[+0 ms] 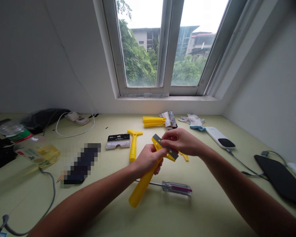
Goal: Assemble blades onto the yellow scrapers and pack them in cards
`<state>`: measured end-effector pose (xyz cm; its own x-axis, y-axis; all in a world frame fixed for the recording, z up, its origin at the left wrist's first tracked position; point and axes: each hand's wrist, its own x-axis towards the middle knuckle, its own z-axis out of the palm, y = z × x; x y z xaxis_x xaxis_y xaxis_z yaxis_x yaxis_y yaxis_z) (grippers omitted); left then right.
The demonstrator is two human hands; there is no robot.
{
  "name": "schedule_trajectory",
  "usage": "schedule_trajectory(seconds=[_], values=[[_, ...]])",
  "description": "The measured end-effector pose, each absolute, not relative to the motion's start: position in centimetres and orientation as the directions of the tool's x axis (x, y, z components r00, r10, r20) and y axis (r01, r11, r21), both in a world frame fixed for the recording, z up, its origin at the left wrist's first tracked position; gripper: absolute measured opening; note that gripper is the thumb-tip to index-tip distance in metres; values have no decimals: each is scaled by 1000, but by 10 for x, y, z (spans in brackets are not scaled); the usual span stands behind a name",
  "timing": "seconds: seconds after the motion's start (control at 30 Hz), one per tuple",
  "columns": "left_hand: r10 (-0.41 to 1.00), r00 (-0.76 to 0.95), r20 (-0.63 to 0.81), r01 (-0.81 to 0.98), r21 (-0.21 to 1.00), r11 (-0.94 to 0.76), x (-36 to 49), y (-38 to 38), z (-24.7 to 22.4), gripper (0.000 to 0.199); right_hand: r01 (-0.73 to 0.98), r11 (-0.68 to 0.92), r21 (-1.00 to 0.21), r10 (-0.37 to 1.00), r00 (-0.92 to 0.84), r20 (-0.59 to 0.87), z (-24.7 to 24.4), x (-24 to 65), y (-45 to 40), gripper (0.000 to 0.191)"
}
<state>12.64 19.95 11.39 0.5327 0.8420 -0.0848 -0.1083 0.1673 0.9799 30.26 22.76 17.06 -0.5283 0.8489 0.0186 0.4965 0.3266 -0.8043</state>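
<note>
My left hand (150,159) is wrapped round a yellow scraper (142,188) near its head, the handle slanting down to the left. A dark grey blade (173,154) lies along the wide scraper head. The fingers of my right hand (179,141) are pinched on the blade's upper part. Below the hands lies a screwdriver (177,188) with a clear and purple handle, its shaft partly behind the scraper. Another yellow scraper (133,146) rests on the table to the left. A yellow piece (185,156) shows partly behind my right hand.
Behind are stacked yellow handles (153,121), a packet (171,120), gloves (193,120) and a black-and-white package (117,141). A bottle (39,151) and a blurred dark object (82,164) lie left. On the right are a white device (219,137), cables and a black device (280,177).
</note>
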Motion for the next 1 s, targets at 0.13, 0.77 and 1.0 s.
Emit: schedule_trajectory(seconds=[0.13, 0.77, 1.0], values=[[848, 520, -104, -113, 976, 189, 127, 200, 111, 37, 496, 321, -807, 845, -534, 8, 171, 302, 227, 28], [962, 167, -217, -215, 944, 250, 92, 254, 111, 34, 888, 363, -281, 909, -404, -104, 111, 355, 290, 24], [957, 167, -235, -244, 931, 271, 91, 256, 108, 35, 950, 199, -242, 920, -266, -288, 117, 376, 294, 47]])
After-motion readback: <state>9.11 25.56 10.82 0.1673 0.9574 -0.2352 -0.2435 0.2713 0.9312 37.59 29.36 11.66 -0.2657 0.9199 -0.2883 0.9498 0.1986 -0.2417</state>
